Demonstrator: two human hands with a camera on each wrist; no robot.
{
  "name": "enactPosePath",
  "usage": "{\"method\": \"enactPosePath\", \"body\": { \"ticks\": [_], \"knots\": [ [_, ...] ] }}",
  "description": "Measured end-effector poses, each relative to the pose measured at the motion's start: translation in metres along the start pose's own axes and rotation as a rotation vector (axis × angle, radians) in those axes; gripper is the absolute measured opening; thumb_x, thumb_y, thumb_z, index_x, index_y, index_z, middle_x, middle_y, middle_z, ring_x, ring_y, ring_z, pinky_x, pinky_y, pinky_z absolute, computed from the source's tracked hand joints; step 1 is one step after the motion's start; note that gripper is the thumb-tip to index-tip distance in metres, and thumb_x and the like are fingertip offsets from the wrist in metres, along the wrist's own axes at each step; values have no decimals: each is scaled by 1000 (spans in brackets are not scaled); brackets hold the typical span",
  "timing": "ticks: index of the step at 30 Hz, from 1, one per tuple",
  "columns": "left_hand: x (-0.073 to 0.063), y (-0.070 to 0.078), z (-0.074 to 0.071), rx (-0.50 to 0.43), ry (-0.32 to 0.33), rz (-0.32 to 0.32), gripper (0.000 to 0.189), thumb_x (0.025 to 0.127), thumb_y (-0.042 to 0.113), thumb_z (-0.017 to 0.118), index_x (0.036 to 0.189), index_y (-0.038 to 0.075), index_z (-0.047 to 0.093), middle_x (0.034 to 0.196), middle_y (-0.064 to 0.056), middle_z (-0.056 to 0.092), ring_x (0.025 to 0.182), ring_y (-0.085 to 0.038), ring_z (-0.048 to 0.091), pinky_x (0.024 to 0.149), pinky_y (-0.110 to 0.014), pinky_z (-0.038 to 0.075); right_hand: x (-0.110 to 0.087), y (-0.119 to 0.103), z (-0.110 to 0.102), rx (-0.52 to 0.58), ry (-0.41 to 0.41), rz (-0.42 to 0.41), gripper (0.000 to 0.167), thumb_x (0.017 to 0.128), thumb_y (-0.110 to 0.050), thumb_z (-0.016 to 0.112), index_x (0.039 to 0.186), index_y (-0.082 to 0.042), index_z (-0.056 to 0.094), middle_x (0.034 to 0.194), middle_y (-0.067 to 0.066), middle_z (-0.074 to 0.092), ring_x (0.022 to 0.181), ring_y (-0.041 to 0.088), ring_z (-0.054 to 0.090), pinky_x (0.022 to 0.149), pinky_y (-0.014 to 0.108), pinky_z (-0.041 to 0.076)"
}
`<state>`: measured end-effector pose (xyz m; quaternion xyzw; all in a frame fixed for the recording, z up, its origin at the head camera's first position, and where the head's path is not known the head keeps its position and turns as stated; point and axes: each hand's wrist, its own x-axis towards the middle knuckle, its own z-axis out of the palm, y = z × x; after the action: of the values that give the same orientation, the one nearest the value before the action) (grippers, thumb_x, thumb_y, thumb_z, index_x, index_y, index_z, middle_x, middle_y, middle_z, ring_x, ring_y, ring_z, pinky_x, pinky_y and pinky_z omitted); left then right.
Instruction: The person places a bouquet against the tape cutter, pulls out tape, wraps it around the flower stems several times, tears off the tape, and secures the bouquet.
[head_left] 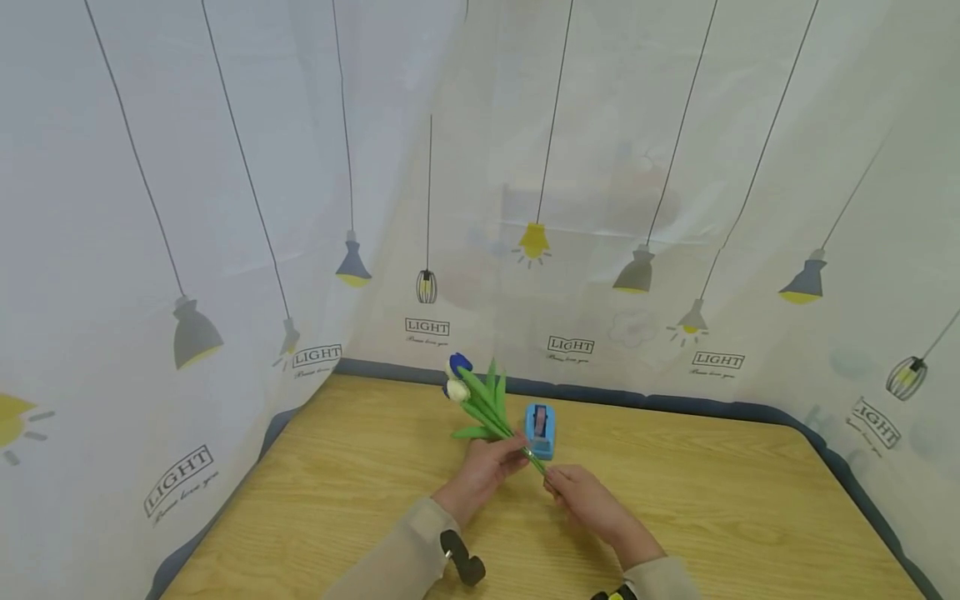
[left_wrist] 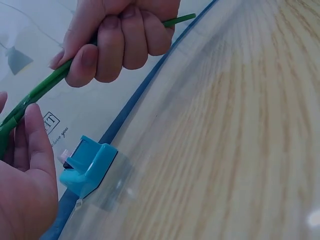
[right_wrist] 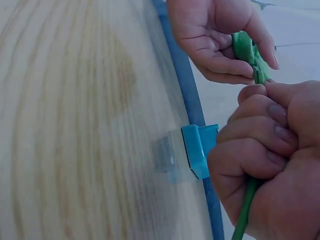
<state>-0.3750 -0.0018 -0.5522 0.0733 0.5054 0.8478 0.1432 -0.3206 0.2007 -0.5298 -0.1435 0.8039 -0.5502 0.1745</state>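
A small bunch of tulips [head_left: 487, 404], with blue and white blooms and green leaves, slants over the table in the head view. My left hand [head_left: 483, 471] holds the stems just below the leaves, between thumb and fingers. Lower down, my right hand [head_left: 592, 502] grips the stem ends; in the left wrist view its curled fingers [left_wrist: 134, 42] wrap them and a tip sticks out beyond. Between the hands, the green stems [left_wrist: 42, 87] show a shiny patch. Just beyond the hands stands a blue tape dispenser [head_left: 551, 429] with a roll in it, touched by neither hand as far as I see.
The wooden table [head_left: 720, 500] has a dark blue padded edge [head_left: 600, 394]. Behind it and at both sides hangs a pale curtain [head_left: 480, 192] printed with lamps. A black strap piece [head_left: 462, 558] juts from the left wrist.
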Motion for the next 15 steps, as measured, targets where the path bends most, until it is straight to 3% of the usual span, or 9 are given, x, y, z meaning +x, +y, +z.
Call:
{"method": "enactPosePath", "body": {
  "ticks": [3, 8, 15],
  "knots": [
    [0, 0, 0, -3, 5, 7, 8, 101, 2, 66, 98, 9, 68, 87, 5, 73, 81, -6, 72, 80, -22, 63, 3, -1, 4, -192, 118, -44, 46, 116, -29, 43, 87, 4, 55, 63, -5, 40, 54, 10, 32, 50, 22, 32],
    [0, -1, -1, 2, 16, 11, 10, 101, 6, 70, 94, 13, 71, 88, 4, 74, 82, -8, 74, 80, -22, 64, 5, -3, 10, -487, 277, -118, 35, 113, -21, 51, 86, -4, 63, 64, -6, 42, 55, 7, 34, 53, 22, 33],
    [0, -2, -2, -12, 43, 3, 10, 100, 2, 70, 97, 12, 70, 88, 3, 74, 80, -7, 73, 78, -22, 64, 4, -4, 14, -595, 338, -158, 23, 111, -19, 55, 98, -8, 71, 65, -7, 43, 56, 4, 35, 54, 21, 34]
  ]
}}
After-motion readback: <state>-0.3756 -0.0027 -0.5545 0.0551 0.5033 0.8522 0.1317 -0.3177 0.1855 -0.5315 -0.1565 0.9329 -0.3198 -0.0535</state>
